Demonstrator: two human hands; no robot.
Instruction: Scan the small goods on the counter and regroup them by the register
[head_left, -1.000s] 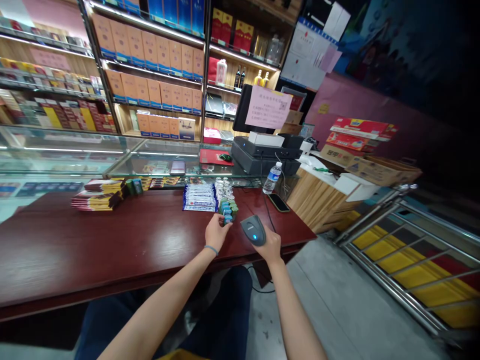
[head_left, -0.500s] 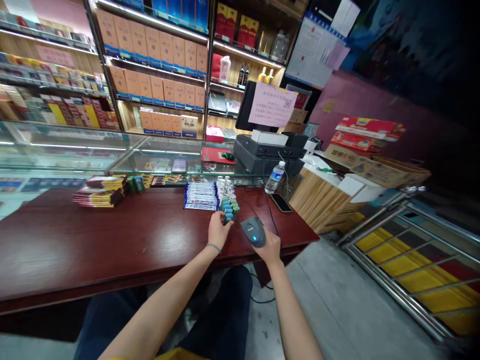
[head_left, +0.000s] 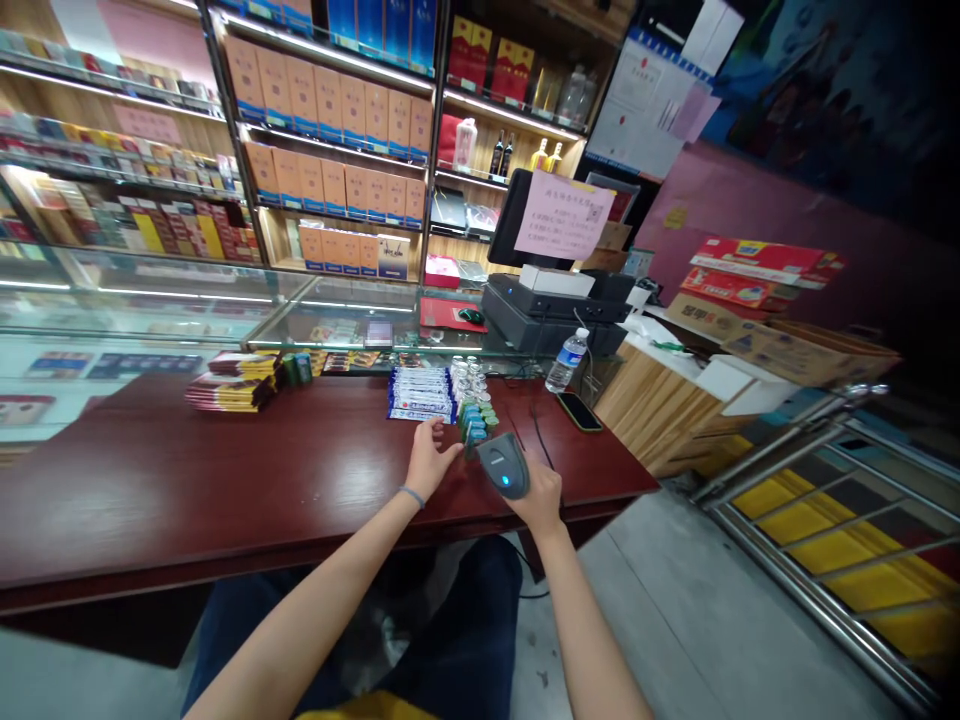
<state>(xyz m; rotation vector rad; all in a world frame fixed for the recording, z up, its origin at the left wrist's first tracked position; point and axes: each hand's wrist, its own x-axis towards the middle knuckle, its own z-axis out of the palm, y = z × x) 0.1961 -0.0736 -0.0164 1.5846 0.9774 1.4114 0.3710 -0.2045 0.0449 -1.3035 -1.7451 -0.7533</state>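
Head view: we see the left hand (head_left: 433, 462) just above the dark red tabletop (head_left: 300, 480), thumb and fingers parted, with nothing visible in its grasp. Our right hand (head_left: 541, 492) is wrapped around the handle of a grey barcode scanner (head_left: 502, 466), whose blue light shows.

The blue- and green-topped cylindrical packs (head_left: 475, 422) stand close together on the tabletop, beyond our hands and between them from side to side. From the left hand they lie forward and to the right, near the thumb; from the right hand they lie forward and to the left. Our left hand is the nearer of the two, though the scanner's head reaches towards the packs from the right. It overlaps the edge of the nearest ones in our line of sight, and we cannot tell whether it touches.

The cluster runs lengthwise away from us, with silver-topped cylinders (head_left: 469, 376) at its far end. Just left of it, blue-and-white wrapped bars (head_left: 420, 393) lie with their long sides running left to right. We also see a water bottle (head_left: 568, 360) and a phone (head_left: 580, 411) to the right.
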